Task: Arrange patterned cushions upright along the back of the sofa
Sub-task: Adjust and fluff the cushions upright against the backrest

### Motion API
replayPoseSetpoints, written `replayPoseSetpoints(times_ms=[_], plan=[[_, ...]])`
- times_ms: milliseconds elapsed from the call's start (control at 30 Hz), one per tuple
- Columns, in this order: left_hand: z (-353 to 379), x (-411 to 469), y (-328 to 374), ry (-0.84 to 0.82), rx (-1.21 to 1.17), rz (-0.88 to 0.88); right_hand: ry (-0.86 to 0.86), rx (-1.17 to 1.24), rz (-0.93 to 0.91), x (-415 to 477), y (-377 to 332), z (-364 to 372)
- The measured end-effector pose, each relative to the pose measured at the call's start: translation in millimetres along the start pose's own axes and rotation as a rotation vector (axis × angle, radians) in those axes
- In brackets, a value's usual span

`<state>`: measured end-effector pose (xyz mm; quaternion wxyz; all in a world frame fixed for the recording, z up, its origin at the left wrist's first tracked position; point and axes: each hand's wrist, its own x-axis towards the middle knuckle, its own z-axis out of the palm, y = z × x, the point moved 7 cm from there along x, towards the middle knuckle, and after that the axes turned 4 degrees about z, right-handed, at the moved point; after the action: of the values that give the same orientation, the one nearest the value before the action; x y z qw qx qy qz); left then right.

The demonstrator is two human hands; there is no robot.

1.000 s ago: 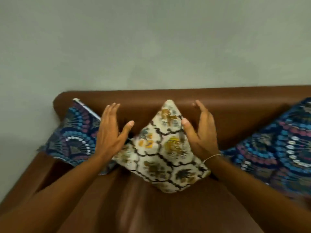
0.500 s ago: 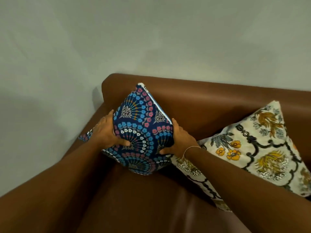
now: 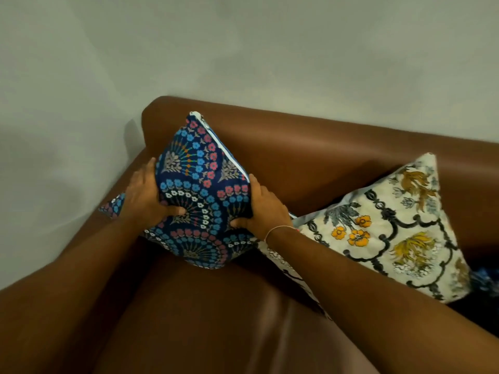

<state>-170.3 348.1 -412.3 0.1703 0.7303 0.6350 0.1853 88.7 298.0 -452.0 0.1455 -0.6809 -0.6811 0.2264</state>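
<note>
A dark blue cushion (image 3: 201,190) with blue and pink flower fans stands on one corner at the left end of the brown leather sofa (image 3: 310,155), leaning on the backrest. My left hand (image 3: 148,195) grips its left side and my right hand (image 3: 263,209) grips its right side, thumbs pressed into the front. To the right, a cream cushion (image 3: 391,233) with yellow flowers and black scrollwork leans on the backrest, also on a corner. My right forearm crosses its lower left corner.
A grey-green wall (image 3: 243,49) rises behind the sofa and along its left armrest (image 3: 127,184). A sliver of another blue cushion (image 3: 483,279) shows at the far right edge. Bare seat leather (image 3: 216,319) lies in front of the cushions.
One second ago both hands flanked the cream cushion. They moved left onto the blue cushion, gripped it and stood it up on its corner. My view turned left with them.
</note>
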Motion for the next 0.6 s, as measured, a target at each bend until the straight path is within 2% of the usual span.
replayPoseSetpoints(times_ms=[67,167,267,333,400,467,533,600], plan=[[3.0,-16.1,30.1,0.093,0.104,0.033,0.076,0.054,-0.064,-19.2,2.5,-21.4],[25.2,-60.5,123.9,0.206,0.068,0.298,0.341,0.14,-0.176,-66.1,23.2,-76.4],[74.7,-93.0,216.0,0.069,-0.048,0.486,0.624,0.127,-0.197,-128.9,95.3,-142.6],[109.8,-100.6,254.2,-0.086,-0.045,0.481,0.669,0.097,-0.104,-165.2,163.3,-176.3],[141.6,-101.1,277.4,-0.244,-0.009,0.422,0.551,0.058,0.069,-194.3,235.9,-192.0],[166.7,-98.9,287.2,-0.368,0.027,0.346,0.271,0.056,0.219,-211.9,295.6,-184.0],[179.1,-95.6,287.9,-0.402,0.025,0.3,0.018,0.017,0.279,-215.5,325.9,-164.5],[188.3,-92.4,286.5,-0.367,0.015,0.289,-0.077,-0.029,0.299,-209.0,336.5,-149.9]])
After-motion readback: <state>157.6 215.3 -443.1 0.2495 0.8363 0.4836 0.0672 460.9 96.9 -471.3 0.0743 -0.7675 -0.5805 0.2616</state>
